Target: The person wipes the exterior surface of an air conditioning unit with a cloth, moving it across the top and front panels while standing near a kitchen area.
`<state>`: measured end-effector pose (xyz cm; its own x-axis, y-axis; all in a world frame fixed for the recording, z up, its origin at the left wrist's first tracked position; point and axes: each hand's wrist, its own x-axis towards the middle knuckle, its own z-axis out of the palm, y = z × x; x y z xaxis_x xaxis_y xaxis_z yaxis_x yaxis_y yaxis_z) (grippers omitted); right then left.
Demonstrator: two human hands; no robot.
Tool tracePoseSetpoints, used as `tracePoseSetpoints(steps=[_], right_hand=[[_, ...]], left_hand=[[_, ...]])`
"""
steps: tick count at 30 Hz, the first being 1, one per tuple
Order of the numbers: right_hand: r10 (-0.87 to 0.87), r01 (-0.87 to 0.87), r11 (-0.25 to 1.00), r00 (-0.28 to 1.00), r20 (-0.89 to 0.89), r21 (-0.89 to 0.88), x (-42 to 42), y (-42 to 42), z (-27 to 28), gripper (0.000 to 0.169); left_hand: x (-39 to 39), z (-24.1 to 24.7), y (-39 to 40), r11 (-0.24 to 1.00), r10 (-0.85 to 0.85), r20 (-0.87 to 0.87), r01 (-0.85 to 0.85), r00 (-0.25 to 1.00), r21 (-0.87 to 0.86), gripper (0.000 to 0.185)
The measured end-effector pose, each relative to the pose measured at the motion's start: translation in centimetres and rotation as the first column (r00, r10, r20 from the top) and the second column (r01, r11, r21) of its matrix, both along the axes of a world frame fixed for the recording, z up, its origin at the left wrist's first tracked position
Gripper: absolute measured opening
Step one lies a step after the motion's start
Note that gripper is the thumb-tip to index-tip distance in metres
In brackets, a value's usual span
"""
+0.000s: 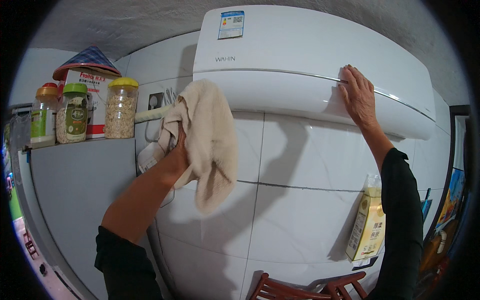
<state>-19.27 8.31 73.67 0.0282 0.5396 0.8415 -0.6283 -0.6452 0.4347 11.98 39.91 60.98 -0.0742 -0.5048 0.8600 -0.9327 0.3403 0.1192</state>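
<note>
A white wall-mounted air conditioner spans the upper view, with a shiny trim strip along its front. My right hand lies against its front panel, fingers spread over the trim towards the right end. Below the unit's left end, my left hand grips a beige towel that hangs down and covers most of my fingers. Behind the towel a pale wrapped pipe runs along the wall, and a white device shows partly beside my wrist.
On the grey cabinet at left stand a yellow-lidded jar, a green-lidded jar, an orange-lidded bottle and a box under a plaid conical hat. A yellow tissue pack hangs on the tiled wall. Reddish wooden chairs stand below.
</note>
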Motion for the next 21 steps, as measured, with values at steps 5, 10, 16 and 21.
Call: tracePoseSetpoints(steps=[5, 10, 16, 21], right_hand=[[-0.068, 0.066, 0.997, 0.996, 0.052, 0.026, 0.5, -1.6, 0.2, 0.045], [-0.052, 0.052, 0.999, 0.996, 0.074, 0.011, 0.7, -2.2, 0.2, 0.047], [-0.033, 0.04, 0.998, 0.991, 0.132, -0.045, 1.9, -2.6, 0.3, 0.046], [-0.053, 0.058, 0.998, 0.989, 0.141, -0.029, 1.4, -3.1, 0.2, 0.046]], left_hand=[[5.9, 4.8, -5.2, 0.959, -0.022, 0.089, 0.046, 0.996, -0.279, 0.072], [4.9, 7.8, -6.9, 0.639, 0.668, 0.201, -0.413, 0.717, -0.649, 0.071], [5.8, 15.8, -4.8, 0.232, 0.972, 0.094, -0.794, 0.217, -0.562, 0.065], [1.0, 15.3, -5.6, 0.356, 0.894, -0.108, -0.836, 0.435, -0.418, 0.07]])
